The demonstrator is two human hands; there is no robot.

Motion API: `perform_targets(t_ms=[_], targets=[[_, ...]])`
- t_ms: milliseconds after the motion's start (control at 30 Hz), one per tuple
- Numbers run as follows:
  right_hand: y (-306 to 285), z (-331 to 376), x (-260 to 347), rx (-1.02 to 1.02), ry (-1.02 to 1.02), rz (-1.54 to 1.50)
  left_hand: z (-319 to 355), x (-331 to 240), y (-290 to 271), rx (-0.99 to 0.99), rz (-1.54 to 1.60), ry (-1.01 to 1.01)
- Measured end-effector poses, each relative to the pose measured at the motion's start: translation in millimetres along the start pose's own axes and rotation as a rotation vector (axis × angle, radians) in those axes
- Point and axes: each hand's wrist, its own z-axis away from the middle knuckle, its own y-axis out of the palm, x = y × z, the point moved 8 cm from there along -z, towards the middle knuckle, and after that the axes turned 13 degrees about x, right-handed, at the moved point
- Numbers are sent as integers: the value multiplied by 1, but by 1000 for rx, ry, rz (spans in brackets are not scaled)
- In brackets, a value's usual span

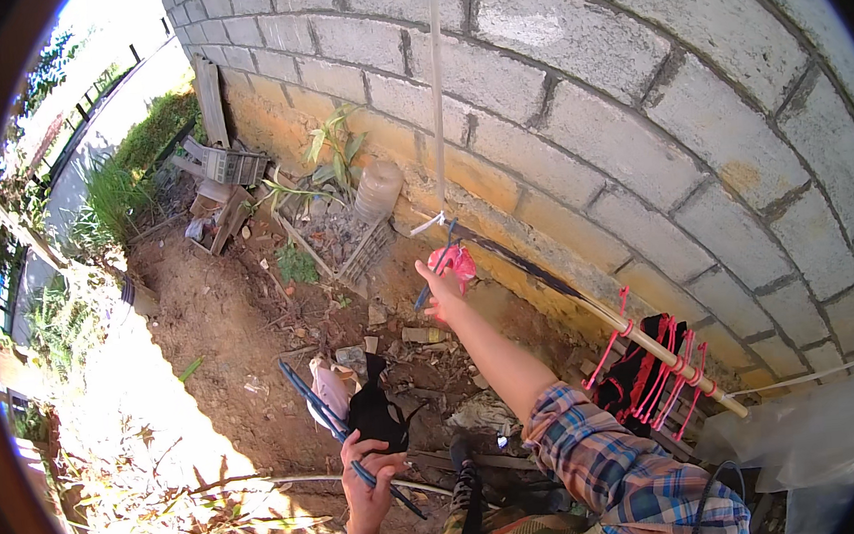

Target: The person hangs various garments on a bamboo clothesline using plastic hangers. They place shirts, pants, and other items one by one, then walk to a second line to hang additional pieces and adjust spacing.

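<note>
My left hand (367, 481), low in the middle, has its fingers closed around blue clothes hangers (315, 398). A pale pink cloth (330, 387) and a black garment (378, 413) show beside these hangers. My right arm reaches forward, and my right hand (439, 294) is closed on another blue hanger (423, 295) just under the end of a pole (643, 336). Next to its fingers hangs a bright pink cloth (459, 262). This hanger's upper end meets the pole near a white tie (430, 223); whether it is hooked over, I cannot tell.
Pink hangers (665, 389) with dark garments hang from the pole's near right end. A grey block wall (588, 144) runs along the right. On the dirt ground ahead stand a plastic jug (379, 190), a crate (366, 252) and a plant (339, 145). Clear plastic sheeting (802, 438) lies lower right.
</note>
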Motion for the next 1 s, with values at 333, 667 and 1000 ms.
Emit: perform_targets(t_ms=[333,667,1000], targets=[[-20,6,-15,12,-401,-149,9,27,-25,-183,77,3],[-63,124,-106,80,-542,245,-13,20,-18,-216,69,104],[-33,251,-100,-1,-828,683,-52,-8,66,84,124,153]])
